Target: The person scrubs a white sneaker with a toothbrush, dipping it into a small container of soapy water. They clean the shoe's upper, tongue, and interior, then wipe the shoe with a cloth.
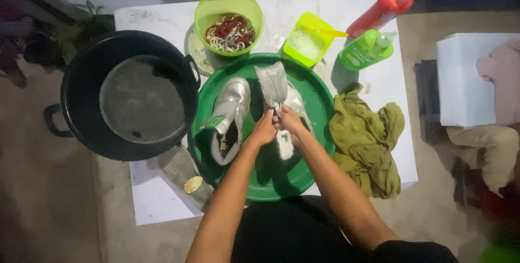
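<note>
Green basin (319, 100): both hands closed on insole (272, 84).

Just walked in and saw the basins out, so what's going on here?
A person's left hand and right hand meet over a green basin, holding a grey insole and a soapy brush. A silver shoe lies in the basin beside them. A black pot of water stands alongside.

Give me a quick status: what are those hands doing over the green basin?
Left hand and right hand together, gripping a soapy shoe insole. Silver shoe lies beside them in green basin. Nothing blocking.
</note>
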